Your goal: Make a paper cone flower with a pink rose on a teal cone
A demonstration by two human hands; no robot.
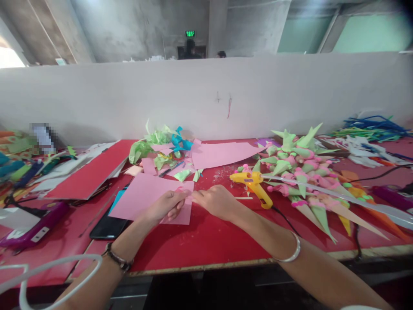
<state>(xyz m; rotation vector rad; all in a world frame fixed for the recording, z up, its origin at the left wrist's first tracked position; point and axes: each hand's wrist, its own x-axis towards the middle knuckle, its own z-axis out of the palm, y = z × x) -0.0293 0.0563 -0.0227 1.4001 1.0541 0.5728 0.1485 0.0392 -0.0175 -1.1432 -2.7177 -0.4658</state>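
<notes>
My left hand (169,204) is closed in a pinch above a pink paper sheet (138,200). At its thumb tip shows a small pink paper piece (182,188), partly hidden by the fingers. Close beside it, my right hand (217,201) is also closed, its fingertips almost meeting those of the left; what they grip is too small to make out. A pale thin stick (244,198) lies just right of that hand. The yellow glue gun (253,183) rests on the red table with a clear glue stick (303,187) coming from its back.
Finished paper cones (300,168) in green and pink are heaped at right. Pink sheets (226,154) and green scraps (158,137) lie behind my hands. A black phone (108,226) is partly under the paper. Purple power strips (35,224) sit at both sides. A white partition (161,99) stands behind.
</notes>
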